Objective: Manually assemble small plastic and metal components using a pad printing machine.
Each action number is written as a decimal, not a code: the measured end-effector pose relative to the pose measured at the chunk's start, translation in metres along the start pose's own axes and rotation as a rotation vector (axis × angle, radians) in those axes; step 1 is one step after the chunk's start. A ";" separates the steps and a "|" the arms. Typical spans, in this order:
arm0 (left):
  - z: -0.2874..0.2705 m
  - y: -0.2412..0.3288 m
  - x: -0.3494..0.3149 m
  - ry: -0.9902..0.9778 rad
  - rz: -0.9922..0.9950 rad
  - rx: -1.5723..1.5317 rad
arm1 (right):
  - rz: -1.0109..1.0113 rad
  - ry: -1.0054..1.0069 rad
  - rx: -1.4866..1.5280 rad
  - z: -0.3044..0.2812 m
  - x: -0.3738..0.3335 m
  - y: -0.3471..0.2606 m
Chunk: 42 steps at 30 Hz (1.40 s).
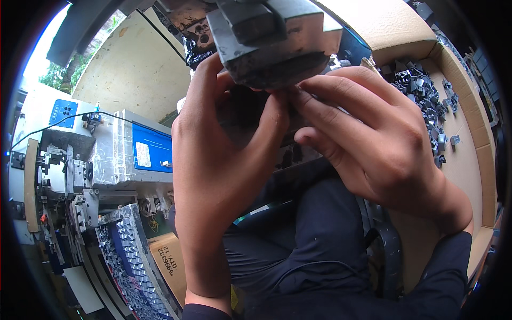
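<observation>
Both hands are raised at the underside of a heavy grey metal machine block with worn, coppery sides. My left hand is curled, its thumb tip up by the block's lower edge and its fingertips hidden behind the block. Close beside that thumb, my right hand has its fingers drawn together and bent under the same edge. Whatever the fingertips hold, if anything, is hidden by the block and the hands. Below them is a dark, stained machine surface.
To the right stands a large open cardboard box with a heap of small dark metal parts. At left are a grey machine housing with a blue panel, a tray of stacked shiny metal pieces and a closed carton.
</observation>
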<state>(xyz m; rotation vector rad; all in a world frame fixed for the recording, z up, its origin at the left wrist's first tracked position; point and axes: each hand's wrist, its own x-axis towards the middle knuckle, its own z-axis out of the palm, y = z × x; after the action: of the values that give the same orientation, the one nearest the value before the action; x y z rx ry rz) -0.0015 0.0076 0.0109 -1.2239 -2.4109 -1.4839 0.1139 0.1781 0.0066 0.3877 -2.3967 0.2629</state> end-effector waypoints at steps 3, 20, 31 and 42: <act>0.000 -0.001 0.001 -0.007 0.005 0.020 | 0.006 0.007 0.007 0.000 0.001 -0.001; 0.002 -0.007 0.000 0.015 0.044 0.062 | 0.008 -0.009 0.015 0.000 0.000 0.000; 0.001 -0.010 0.001 0.020 0.041 0.080 | 0.015 -0.024 0.008 0.000 0.002 -0.001; 0.000 -0.008 0.001 0.024 0.027 0.092 | 0.000 0.003 0.018 -0.001 0.002 0.000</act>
<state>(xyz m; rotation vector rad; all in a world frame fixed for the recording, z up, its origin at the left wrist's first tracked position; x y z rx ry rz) -0.0068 0.0064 0.0055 -1.2074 -2.4080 -1.3560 0.1128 0.1781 0.0088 0.3958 -2.3933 0.2854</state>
